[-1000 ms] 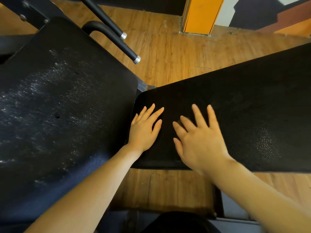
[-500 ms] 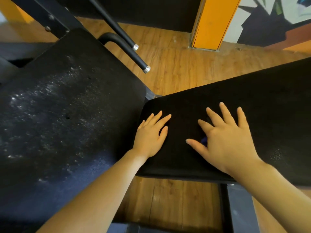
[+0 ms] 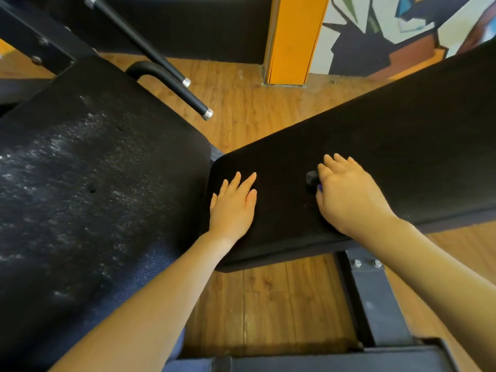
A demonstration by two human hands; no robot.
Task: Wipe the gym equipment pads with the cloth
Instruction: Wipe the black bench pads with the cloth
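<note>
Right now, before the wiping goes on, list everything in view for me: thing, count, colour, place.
right pad: one, black, centre to right, both hands on it
left pad: one, black with whitish specks, left side
cloth: one, dark with a bit of blue showing, mostly hidden under the right hand
handle bars: two, black with silver end caps, upper left above the floor
frame: dark metal with bolts, lower right below the right pad
floor: wooden, brown, between and under the pads
pillar: one, orange, top centre
wall mural: multicoloured, top right
left hand: flat on the right pad's near end
right hand: fingers curled over the cloth, pressing it on the right pad
</note>
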